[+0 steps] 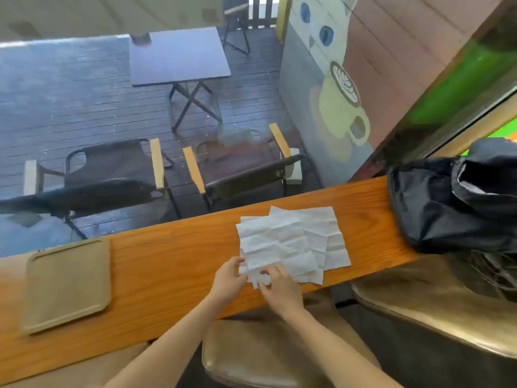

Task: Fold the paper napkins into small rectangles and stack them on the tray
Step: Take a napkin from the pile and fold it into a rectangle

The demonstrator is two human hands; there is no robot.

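Observation:
A loose pile of unfolded white paper napkins [291, 242], creased in a grid, lies on the wooden counter [173, 261] right of centre. My left hand [228, 278] pinches the near-left corner of the top napkin. My right hand [279, 287] grips the same napkin's near edge beside it. A beige tray [67, 284] with nothing on it sits at the counter's left end, well apart from both hands.
A black bag [453, 203] rests on the counter's right end, close to the napkins. Brown cushioned stools [251, 357] stand below the counter's near edge. Behind the counter is a window onto a deck with chairs and a table.

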